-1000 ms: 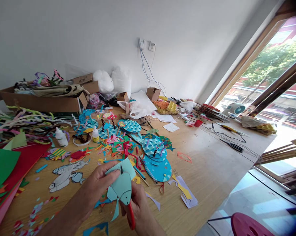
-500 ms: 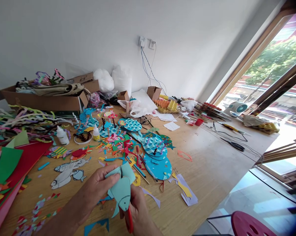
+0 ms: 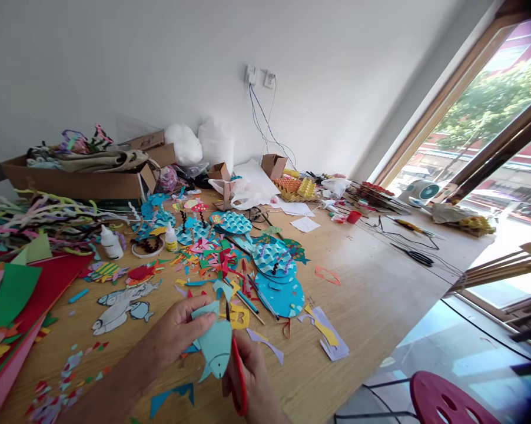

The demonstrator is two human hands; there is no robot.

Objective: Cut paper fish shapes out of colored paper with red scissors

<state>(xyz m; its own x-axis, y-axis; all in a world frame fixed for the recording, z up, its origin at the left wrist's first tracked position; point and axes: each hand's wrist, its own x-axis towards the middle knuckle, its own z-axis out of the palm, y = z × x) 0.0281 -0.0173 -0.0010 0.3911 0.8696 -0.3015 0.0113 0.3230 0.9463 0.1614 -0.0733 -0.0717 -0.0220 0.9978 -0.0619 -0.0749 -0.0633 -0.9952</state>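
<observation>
Between the thumb and fingers of my left hand (image 3: 188, 330) is a pale blue-green paper fish (image 3: 216, 344), with a drawn eye and a curved gill line at its near end. My right hand (image 3: 254, 377) grips red-handled scissors (image 3: 239, 383). Their dark blades rise along the right edge of the paper. Just beyond the blade tips is a pale blue-green paper scrap (image 3: 222, 289); I cannot tell whether it is still attached. Cut-out grey-white paper fish (image 3: 115, 315) lie on the wooden table to the left of my left hand.
Blue paper scraps (image 3: 172, 399) lie near the front edge. Further back are blue layered paper pieces (image 3: 279, 291), pencils (image 3: 250, 306) and glue bottles (image 3: 112, 243). Coloured sheets (image 3: 57, 285) are stacked at left, and lilac paper (image 3: 331, 335) lies at right. A red stool (image 3: 451, 400) stands beside the table.
The scissors have shifted right and more of their red handle shows. The far portion of the blue-green paper has shrunk to a small scrap beyond the blades. My view has turned slightly.
</observation>
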